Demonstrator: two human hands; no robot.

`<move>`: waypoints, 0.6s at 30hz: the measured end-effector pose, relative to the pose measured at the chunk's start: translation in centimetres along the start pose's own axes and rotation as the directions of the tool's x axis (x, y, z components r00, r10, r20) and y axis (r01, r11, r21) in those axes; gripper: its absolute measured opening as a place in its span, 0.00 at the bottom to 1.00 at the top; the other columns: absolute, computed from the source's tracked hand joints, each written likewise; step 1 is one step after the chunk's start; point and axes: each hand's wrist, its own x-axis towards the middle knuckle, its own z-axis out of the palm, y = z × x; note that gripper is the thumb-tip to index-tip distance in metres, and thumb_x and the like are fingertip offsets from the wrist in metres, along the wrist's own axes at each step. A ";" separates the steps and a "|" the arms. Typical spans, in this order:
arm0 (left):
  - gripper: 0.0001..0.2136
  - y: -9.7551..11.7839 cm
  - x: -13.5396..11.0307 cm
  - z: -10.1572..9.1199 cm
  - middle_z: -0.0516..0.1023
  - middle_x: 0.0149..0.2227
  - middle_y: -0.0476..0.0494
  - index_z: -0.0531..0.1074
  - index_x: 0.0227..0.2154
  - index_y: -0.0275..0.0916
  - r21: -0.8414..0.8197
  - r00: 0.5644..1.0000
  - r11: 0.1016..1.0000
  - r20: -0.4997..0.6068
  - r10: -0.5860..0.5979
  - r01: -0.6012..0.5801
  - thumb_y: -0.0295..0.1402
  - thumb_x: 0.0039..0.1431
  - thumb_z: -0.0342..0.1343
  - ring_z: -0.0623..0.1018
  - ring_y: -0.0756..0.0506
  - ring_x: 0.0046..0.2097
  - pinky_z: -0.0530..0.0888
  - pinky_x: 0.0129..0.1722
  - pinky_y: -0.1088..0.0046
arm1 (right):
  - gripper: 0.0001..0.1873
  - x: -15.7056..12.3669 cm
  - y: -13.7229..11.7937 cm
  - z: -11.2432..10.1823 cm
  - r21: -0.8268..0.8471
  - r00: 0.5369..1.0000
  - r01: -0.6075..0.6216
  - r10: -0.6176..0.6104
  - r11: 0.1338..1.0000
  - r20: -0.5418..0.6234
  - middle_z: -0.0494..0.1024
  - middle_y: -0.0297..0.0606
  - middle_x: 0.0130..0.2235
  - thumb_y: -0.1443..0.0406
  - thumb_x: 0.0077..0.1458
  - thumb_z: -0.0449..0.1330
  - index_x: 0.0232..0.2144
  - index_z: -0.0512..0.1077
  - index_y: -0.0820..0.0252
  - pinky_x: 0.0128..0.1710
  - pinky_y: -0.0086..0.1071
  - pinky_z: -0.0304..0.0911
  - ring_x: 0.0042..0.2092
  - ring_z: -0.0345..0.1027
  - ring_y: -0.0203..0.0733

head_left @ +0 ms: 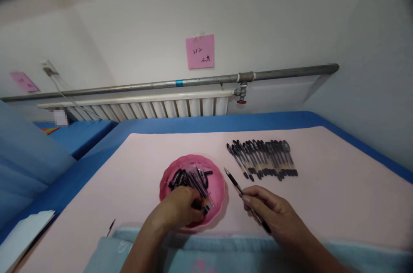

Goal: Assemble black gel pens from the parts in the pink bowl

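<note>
My right hand [272, 209] is closed around an uncapped black pen [235, 182], its tip pointing up and to the left, just right of a pink scalloped bowl [219, 182]. Reaching into that bowl, my left hand [181, 206] has its fingers curled together among the contents. What it grips is hidden; something dark shows by the fingertips. Black pen caps [177, 177] and several clear pen barrels [199, 183] lie in the bowl. To the upper right, many capped black pens [263, 159] lie side by side in a slanted row.
A pale pink sheet [322, 204] covers the blue-edged table [206, 124]. Light blue cloth [232, 251] lies along the near edge, with a thin pen piece [111, 226] beside it. White paper [26, 234] is at lower left. A radiator [180, 107] stands behind.
</note>
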 end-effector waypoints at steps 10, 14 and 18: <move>0.02 0.6 -1.8 -1.5 0.63 0.18 0.52 0.65 0.18 0.39 0.045 0.998 0.997 0.028 -0.060 0.059 0.26 0.38 0.51 0.60 0.52 0.21 0.52 0.20 0.75 | 0.11 0.3 0.6 -0.2 -0.026 0.999 0.019 -0.018 0.999 0.037 0.66 0.29 0.22 0.56 0.49 0.57 0.26 0.71 0.58 0.19 0.25 0.47 0.21 0.51 0.30; 0.04 -0.6 -2.2 -2.6 0.64 0.21 0.55 0.69 0.25 0.37 -0.282 0.994 0.960 0.105 0.035 -0.004 0.28 0.42 0.55 0.61 0.53 0.24 0.57 0.22 0.78 | 0.12 0.4 0.7 -0.5 -0.063 0.998 0.019 -0.015 0.998 0.064 0.64 0.28 0.21 0.56 0.49 0.57 0.27 0.71 0.57 0.19 0.26 0.48 0.21 0.51 0.30; 0.07 0.0 -1.1 -2.1 0.71 0.26 0.51 0.72 0.30 0.35 -0.698 0.998 0.714 -0.010 0.055 -0.046 0.29 0.45 0.59 0.68 0.53 0.27 0.64 0.27 0.79 | 0.12 0.3 0.3 -0.6 -0.112 0.987 0.130 -0.117 0.985 0.113 0.67 0.30 0.24 0.55 0.50 0.57 0.30 0.73 0.56 0.25 0.27 0.55 0.26 0.59 0.34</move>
